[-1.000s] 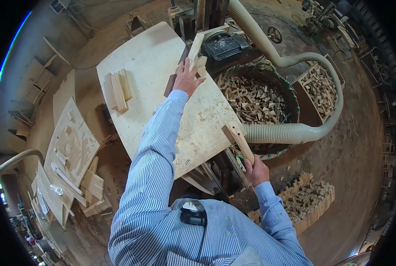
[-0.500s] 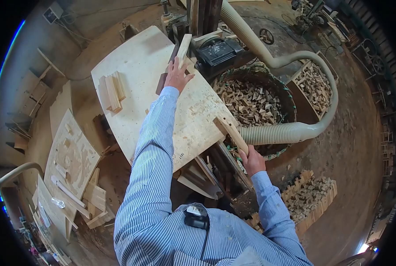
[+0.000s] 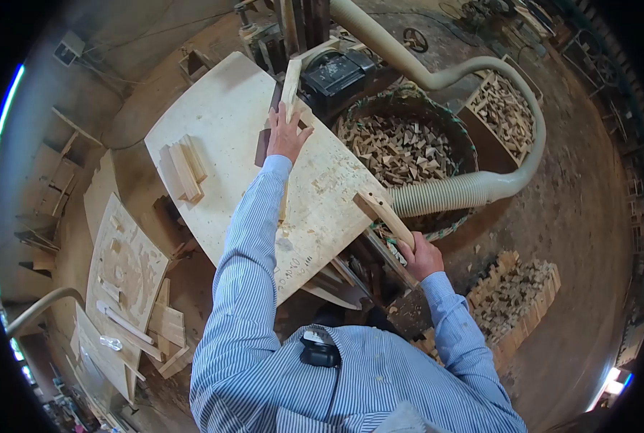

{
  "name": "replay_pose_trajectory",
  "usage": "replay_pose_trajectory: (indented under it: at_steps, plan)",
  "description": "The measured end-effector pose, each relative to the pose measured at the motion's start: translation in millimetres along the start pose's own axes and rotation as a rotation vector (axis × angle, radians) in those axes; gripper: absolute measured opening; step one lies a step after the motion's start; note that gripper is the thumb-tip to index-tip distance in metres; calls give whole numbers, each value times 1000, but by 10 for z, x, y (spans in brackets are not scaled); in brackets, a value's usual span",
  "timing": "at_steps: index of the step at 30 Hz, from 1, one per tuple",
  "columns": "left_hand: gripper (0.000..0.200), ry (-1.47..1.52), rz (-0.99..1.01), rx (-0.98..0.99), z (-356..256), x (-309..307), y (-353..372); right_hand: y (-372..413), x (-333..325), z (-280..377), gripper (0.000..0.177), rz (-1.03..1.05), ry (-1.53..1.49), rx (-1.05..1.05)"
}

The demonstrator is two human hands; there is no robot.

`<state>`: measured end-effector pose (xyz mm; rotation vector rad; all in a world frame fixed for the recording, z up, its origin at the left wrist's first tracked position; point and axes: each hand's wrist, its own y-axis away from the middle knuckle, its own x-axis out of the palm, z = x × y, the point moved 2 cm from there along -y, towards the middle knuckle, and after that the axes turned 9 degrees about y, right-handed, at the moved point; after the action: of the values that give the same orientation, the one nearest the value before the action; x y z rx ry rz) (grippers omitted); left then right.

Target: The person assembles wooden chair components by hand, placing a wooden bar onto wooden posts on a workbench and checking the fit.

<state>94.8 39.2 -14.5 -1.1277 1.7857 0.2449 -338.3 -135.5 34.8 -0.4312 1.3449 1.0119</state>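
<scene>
My left hand (image 3: pixel 286 137) lies over the worktable (image 3: pixel 228 94) with its thumb and fingers spread. Its fingertips touch the near end of an upward-pointing wooden strip (image 3: pixel 291 85), beside a dark metal plate (image 3: pixel 262 146) set in the tabletop. My right hand (image 3: pixel 422 257) is wrapped round the end of a wooden lever (image 3: pixel 388 216) at the table's right corner. Left of my left arm, a small stack of wooden strips (image 3: pixel 183 167) lies on the table. Part of another pale strip (image 3: pixel 284 203) shows beside my forearm, which hides some of it.
A black motor (image 3: pixel 338 72) stands behind the table. To the right, a ribbed hose (image 3: pixel 444 195) curves past a woven basket (image 3: pixel 469 141) of wood offcuts and a box (image 3: pixel 484 137) of more. Stacked blocks (image 3: pixel 517 299) are on the floor; boards (image 3: pixel 131 252) lean at left.
The camera view has shifted slightly. Both hands keep nearly the same places on the strip and lever. More of a pale strip shows beside my left forearm.
</scene>
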Motion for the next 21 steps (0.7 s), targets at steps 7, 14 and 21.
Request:
replay_pose_trajectory:
  at_steps: [7, 14, 21]
  plan:
    - [71, -160, -41, 110, -519, 26, 373, 453, -16, -395, 43, -30, -37, -11]
    - [79, -214, 12, 108, -1213, 155, 289, 780, 54, -890, 38, -69, -95, -28]
    - [85, 63, -106, 80, -1540, 167, 1751, 1009, 245, -1477, 41, -86, -83, -71]
